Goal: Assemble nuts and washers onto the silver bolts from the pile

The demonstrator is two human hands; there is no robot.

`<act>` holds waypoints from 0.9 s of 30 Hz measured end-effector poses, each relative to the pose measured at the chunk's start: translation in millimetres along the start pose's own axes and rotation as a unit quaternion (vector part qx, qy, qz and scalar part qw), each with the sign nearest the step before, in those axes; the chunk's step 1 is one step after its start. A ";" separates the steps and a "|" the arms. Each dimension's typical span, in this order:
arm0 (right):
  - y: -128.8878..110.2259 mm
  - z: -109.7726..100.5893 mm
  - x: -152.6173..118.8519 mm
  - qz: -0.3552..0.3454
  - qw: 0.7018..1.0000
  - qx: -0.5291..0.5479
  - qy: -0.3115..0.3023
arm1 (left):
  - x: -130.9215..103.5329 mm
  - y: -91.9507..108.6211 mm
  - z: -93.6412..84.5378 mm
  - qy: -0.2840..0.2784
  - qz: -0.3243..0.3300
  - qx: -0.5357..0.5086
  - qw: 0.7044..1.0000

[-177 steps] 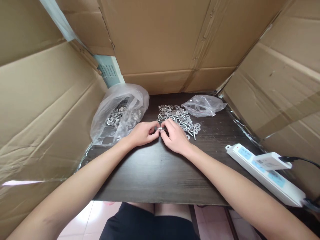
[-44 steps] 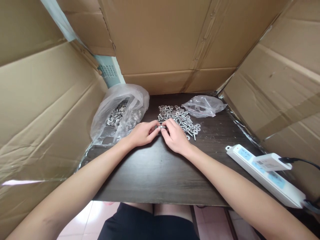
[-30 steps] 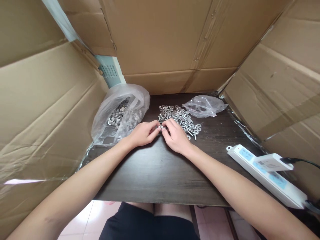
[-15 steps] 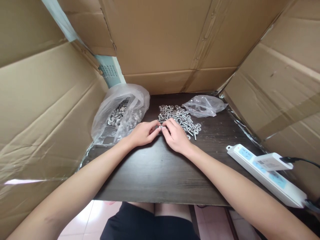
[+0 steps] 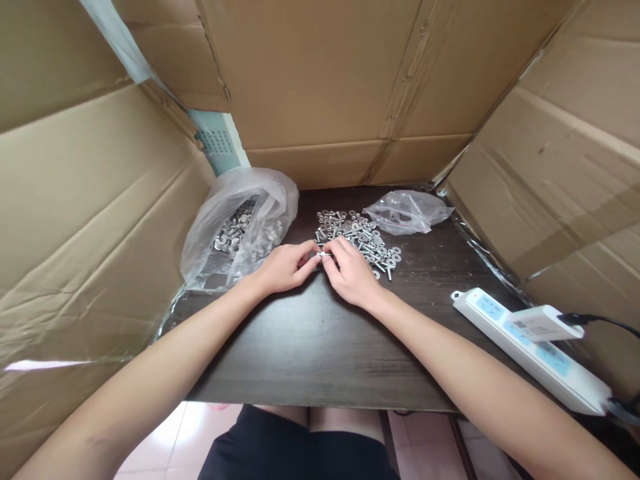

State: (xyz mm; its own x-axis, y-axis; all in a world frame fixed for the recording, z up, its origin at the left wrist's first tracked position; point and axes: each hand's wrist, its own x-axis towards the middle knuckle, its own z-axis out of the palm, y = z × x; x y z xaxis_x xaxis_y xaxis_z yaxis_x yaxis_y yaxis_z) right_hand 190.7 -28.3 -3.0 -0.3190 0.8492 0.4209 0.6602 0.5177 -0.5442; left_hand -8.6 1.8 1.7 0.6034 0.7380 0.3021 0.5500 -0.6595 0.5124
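Between my fingertips, a small silver bolt [image 5: 324,254] lies roughly level just above the dark table [image 5: 300,353]. My left hand [image 5: 286,270] pinches its left end with thumb and forefinger. From the other side my right hand [image 5: 353,275] has its thumb and forefinger closed on the right end. Whether a nut or washer is on the bolt is too small to tell. Just behind my right hand spreads a loose pile of bolts, nuts and washers [image 5: 367,233], partly covered by my fingers.
Left of the pile stands an open clear plastic bag [image 5: 200,233] with metal hardware inside. A smaller crumpled plastic bag [image 5: 407,212] lies at the back right. On the right are a white power strip [image 5: 530,360] and a plugged-in charger [image 5: 543,323]. Cardboard walls [image 5: 320,80] surround the table.
The fingertips of my two hands have drawn slightly apart, and more of the bolt shows between them. Otherwise both hands stay in place.
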 end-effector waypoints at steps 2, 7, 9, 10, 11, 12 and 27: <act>0.1 0.0 0.0 0.000 1.000 0.000 -0.001 | 0.0 0.0 0.0 0.000 0.001 -0.001 1.000; 0.2 0.0 0.0 0.002 1.000 -0.002 -0.002 | 0.0 0.0 -0.2 0.001 0.002 0.002 1.000; 0.3 -0.1 0.3 0.003 1.000 -0.002 -0.004 | -0.1 -0.1 -0.2 0.001 0.003 0.003 1.000; 0.3 -0.1 0.4 0.003 1.000 -0.001 -0.004 | -0.1 -0.2 -0.1 0.001 0.004 0.003 1.000; 0.4 -0.1 0.5 0.002 1.000 -0.001 -0.004 | -0.2 -0.3 -0.1 0.001 0.005 0.004 1.000; 0.4 -0.2 0.6 0.002 1.000 0.000 -0.004 | -0.3 -0.4 0.1 0.001 0.005 0.004 1.000; -1.0 -0.1 -0.7 0.000 1.000 0.002 0.003 | 0.5 0.7 -1.3 0.000 0.003 0.000 1.000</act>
State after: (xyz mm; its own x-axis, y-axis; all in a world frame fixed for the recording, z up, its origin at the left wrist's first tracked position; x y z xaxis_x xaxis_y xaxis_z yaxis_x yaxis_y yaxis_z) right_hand 190.3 -29.4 -2.6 -0.3159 0.8483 0.4249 0.6566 0.5188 -0.5475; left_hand -8.7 1.9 3.3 0.6071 0.7340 0.3042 0.5469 -0.6638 0.5102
